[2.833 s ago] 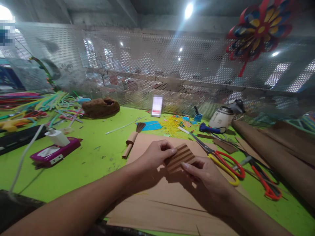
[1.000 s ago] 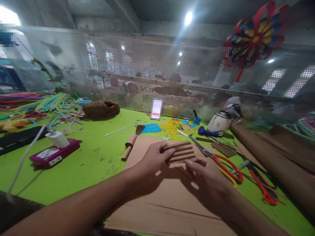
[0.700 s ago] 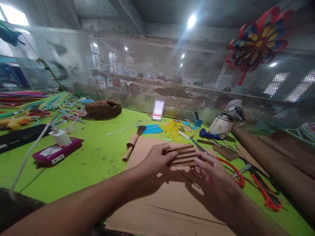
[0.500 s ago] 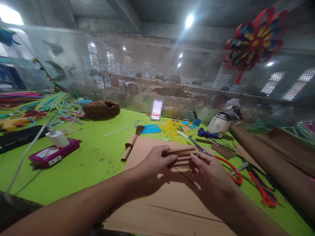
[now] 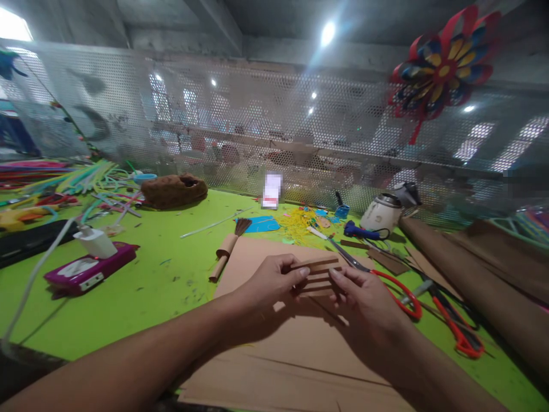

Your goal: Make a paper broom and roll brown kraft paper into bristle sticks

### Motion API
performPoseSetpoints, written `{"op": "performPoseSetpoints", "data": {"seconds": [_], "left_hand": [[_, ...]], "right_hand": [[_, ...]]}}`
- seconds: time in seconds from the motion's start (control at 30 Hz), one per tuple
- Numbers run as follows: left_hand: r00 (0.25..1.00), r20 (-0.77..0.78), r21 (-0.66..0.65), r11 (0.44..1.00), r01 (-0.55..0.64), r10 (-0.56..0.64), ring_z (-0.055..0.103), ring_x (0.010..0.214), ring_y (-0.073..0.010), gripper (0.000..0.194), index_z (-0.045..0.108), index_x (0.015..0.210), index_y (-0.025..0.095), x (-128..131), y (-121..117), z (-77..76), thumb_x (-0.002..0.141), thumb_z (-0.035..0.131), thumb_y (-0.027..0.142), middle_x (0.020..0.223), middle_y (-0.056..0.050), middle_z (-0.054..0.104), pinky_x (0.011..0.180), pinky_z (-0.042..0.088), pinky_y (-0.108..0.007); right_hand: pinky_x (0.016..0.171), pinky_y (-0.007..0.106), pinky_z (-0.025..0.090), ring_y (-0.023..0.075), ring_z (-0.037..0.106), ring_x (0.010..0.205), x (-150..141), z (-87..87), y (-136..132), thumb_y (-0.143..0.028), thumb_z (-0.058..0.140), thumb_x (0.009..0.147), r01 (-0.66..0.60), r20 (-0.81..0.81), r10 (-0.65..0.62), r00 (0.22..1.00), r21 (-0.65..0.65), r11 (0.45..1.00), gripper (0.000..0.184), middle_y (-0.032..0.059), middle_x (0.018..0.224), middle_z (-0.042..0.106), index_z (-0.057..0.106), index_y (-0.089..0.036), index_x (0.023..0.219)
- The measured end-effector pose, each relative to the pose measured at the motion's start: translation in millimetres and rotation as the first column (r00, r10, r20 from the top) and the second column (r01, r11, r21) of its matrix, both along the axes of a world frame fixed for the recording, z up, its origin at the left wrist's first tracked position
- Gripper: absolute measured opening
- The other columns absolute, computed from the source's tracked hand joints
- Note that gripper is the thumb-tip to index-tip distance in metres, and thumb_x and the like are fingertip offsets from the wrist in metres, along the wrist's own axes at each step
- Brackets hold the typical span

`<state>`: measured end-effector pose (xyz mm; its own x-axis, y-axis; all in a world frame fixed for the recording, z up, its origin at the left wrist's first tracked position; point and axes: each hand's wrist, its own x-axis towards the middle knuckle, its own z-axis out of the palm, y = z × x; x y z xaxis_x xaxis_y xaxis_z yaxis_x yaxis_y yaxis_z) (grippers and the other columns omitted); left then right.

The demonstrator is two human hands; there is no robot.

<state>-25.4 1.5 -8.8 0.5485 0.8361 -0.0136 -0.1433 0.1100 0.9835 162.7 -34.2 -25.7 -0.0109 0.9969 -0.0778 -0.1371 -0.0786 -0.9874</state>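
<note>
Between my two hands is a small striped brown piece (image 5: 317, 280), apparently pleated cardboard or paper, held above a large brown cardboard sheet (image 5: 266, 366). My left hand (image 5: 281, 279) pinches its left end, thumb on top. At its right end, the thumb and fingers of my right hand (image 5: 355, 289) close on it. The fingers underneath are partly hidden. Just right of my right hand lie scissors with red handles (image 5: 407, 297). A rolled brown paper piece with a bristly tip (image 5: 226, 246) lies beyond the sheet's left edge.
On the green table (image 5: 128, 309) a purple power strip (image 5: 92, 269) with a plugged-in charger stands at left. Yellow shreds (image 5: 298, 222), a blue glue gun (image 5: 364, 230), a white pot (image 5: 381, 213) and more red-handled scissors (image 5: 461, 326) lie ahead and right. A mesh panel (image 5: 257, 114) rises behind.
The striped piece has turned from a slanted, flatter pose to nearly level, its folds now more edge-on. My right hand has shifted its grip along the right end; my left still pinches the left.
</note>
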Motion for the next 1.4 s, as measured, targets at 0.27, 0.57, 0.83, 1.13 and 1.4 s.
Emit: {"op": "performPoseSetpoints", "data": {"seconds": [0.27,0.57,0.83,1.13,1.4], "left_hand": [[0.999,0.034,0.039,0.999,0.026,-0.028,0.046,0.062,-0.0116,0.015,0.054,0.076,0.018,-1,1,2.0,0.082,0.056,0.031,0.07,-0.001,0.052,0.056,0.034,-0.024],[0.977,0.078,-0.109,0.972,0.206,-0.199,0.056,0.074,-0.0155,0.01,0.052,0.084,0.018,3,-10,-10.8,0.082,0.057,0.026,0.077,-0.003,0.056,0.066,0.04,-0.028],[0.994,0.064,-0.217,0.971,0.104,-0.093,0.049,0.067,-0.0125,0.015,0.055,0.077,0.018,5,-5,-3.5,0.076,0.067,0.027,0.067,0.001,0.05,0.067,0.041,-0.03],[0.99,0.143,-0.368,0.928,0.055,-0.001,0.046,0.067,-0.0099,0.03,0.062,0.096,0.024,-7,0,4.6,0.076,0.065,0.046,0.088,0.0,0.056,0.064,0.038,-0.024],[0.948,0.116,-0.208,0.926,0.315,-0.296,0.047,0.06,-0.0095,0.017,0.069,0.088,0.013,5,-8,-1.2,0.076,0.065,0.024,0.075,-0.005,0.062,0.06,0.035,-0.024]], "right_hand": [[0.057,0.029,0.043,0.0155,0.053,0.056,4,2.0,3,-0.044,0.07,0.073,0.051,0.063,-0.058,0.996,0.109,0.993,0.03,0.0011,0.058,0.059,0.071,-0.016,0.082],[0.065,0.026,0.047,0.0148,0.059,0.071,6,5.3,8,-0.032,0.077,0.07,0.066,-0.1,-0.055,0.993,0.105,0.992,0.028,0.0033,0.081,0.066,0.067,-0.016,0.091],[0.072,0.036,0.048,0.0205,0.063,0.077,-12,4.6,-2,-0.03,0.066,0.08,-0.121,-0.216,0.137,0.967,0.088,0.989,0.024,0.0092,0.088,0.068,0.066,-0.014,0.098],[0.051,0.024,0.036,0.0112,0.049,0.054,4,16.7,0,-0.037,0.073,0.072,-0.119,0.212,0.105,0.972,0.051,0.992,0.023,0.0018,0.062,0.062,0.071,-0.014,0.074],[0.046,0.021,0.026,0.0077,0.039,0.048,-1,21.7,-5,-0.039,0.075,0.068,-0.164,0.272,0.157,0.949,0.005,0.986,0.027,-0.0032,0.052,0.051,0.067,-0.014,0.071]]}}
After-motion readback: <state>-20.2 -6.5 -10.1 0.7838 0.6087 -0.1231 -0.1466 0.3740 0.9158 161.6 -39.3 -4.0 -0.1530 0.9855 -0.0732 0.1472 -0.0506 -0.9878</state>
